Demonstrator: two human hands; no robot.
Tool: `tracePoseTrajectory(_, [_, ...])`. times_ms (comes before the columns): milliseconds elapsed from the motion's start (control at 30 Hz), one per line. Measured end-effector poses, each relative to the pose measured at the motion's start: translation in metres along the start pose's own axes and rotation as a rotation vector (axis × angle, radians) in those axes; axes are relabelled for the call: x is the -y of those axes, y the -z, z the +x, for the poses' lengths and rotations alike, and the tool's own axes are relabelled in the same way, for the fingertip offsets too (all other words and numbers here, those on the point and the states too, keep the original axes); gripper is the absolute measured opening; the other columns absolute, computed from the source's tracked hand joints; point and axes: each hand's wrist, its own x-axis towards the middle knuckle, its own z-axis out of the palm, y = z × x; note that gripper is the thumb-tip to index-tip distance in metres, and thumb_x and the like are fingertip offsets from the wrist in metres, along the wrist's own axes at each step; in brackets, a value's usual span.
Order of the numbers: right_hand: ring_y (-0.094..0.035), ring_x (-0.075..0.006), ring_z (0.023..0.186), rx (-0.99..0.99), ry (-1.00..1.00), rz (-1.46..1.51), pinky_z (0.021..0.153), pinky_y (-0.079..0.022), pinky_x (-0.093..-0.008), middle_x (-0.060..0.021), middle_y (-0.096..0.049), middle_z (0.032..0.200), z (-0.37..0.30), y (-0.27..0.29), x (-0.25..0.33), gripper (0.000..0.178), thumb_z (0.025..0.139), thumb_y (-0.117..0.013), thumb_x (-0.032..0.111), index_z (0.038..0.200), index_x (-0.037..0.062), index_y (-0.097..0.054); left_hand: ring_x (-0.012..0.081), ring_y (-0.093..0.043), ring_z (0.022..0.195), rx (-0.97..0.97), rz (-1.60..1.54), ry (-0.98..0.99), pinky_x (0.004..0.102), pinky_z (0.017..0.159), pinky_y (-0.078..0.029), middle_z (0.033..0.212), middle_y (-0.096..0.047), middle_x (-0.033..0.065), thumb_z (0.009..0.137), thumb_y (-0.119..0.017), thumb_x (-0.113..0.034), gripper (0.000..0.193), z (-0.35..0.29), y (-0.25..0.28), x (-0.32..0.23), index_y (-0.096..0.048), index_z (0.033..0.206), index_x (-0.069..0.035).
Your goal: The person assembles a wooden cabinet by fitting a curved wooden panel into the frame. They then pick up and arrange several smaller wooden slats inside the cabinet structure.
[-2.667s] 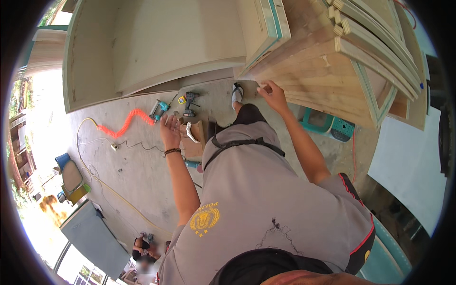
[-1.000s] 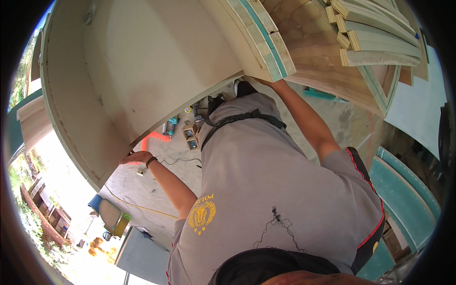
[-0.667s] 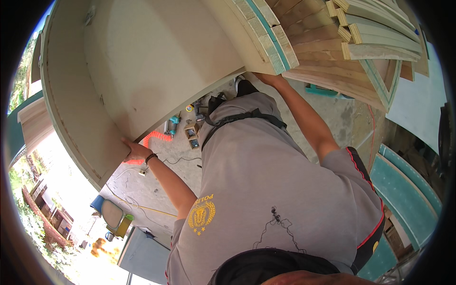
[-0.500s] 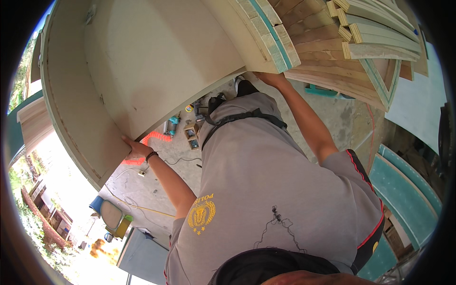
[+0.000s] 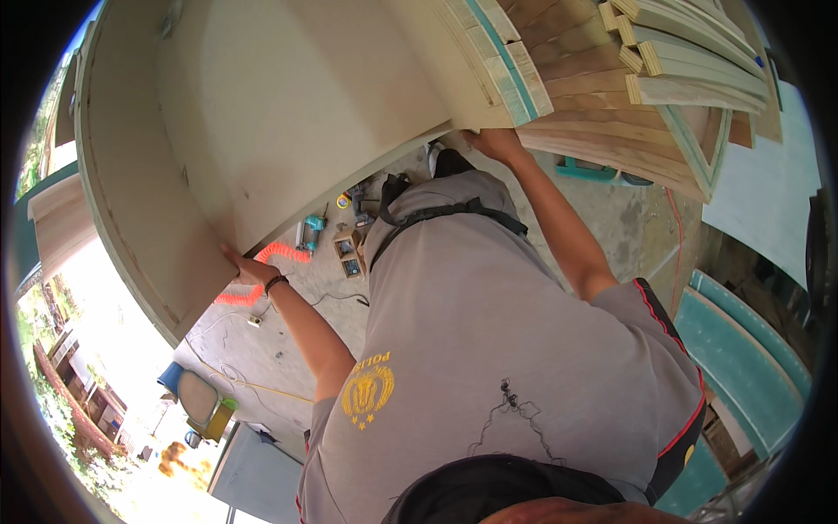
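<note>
A large beige open-fronted wooden cabinet box (image 5: 297,105) fills the upper left, tilted in front of my body. My left hand (image 5: 251,268) grips its near lower left corner, the thumb laid against the panel and the other fingers partly hidden. At the box's near right corner, below a striped block-like edge, my right hand (image 5: 496,145) holds the underside. The fingertips there are hidden by the panel. Both arms are stretched out to either side of my grey shirt.
Below the box, a teal nail gun (image 5: 312,229), a coiled orange air hose (image 5: 284,251) and a small wooden box (image 5: 349,253) lie on the concrete floor. Stacked boards (image 5: 698,61) stand at right. A yellow-green chair (image 5: 209,415) is lower left, with cables on the floor.
Both hands keep their hold on the cabinet box. The box and my left hand have shifted very slightly; the floor items appear a little further left in view.
</note>
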Motion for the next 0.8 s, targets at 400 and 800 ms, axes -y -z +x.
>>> tracePoseTrajectory(400, [-0.065, -0.033, 0.09, -0.311, -0.004, 0.186, 0.079, -0.051, -0.0391, -0.0159, -0.068, 0.098, -0.011, 0.052, 0.024, 0.037, 0.081, -0.064, 0.023, 0.115, 0.0081, -0.063, 0.0264, -0.052, 0.12, -0.034, 0.139, 0.002, 0.0386, 0.102, -0.043, 0.136, -0.05, 0.0169, 0.089, -0.066, -0.036, 0.062, 0.004, 0.003, 0.008, -0.046, 0.13, 0.006])
tracePoseTrajectory(800, [-0.061, -0.0164, 0.1, -0.582, 0.171, 1.154, 0.083, -0.049, -0.0283, -0.012, -0.065, 0.11, 0.0, 0.123, 0.1, 0.043, 0.096, -0.046, 0.032, 0.121, -0.0015, -0.058, 0.0293, -0.039, 0.132, 0.109, 0.245, 0.026, 0.0398, 0.11, -0.031, 0.148, -0.035, 0.0164, 0.092, -0.052, -0.052, 0.075, 0.002, 0.007, 0.007, -0.038, 0.141, 0.003])
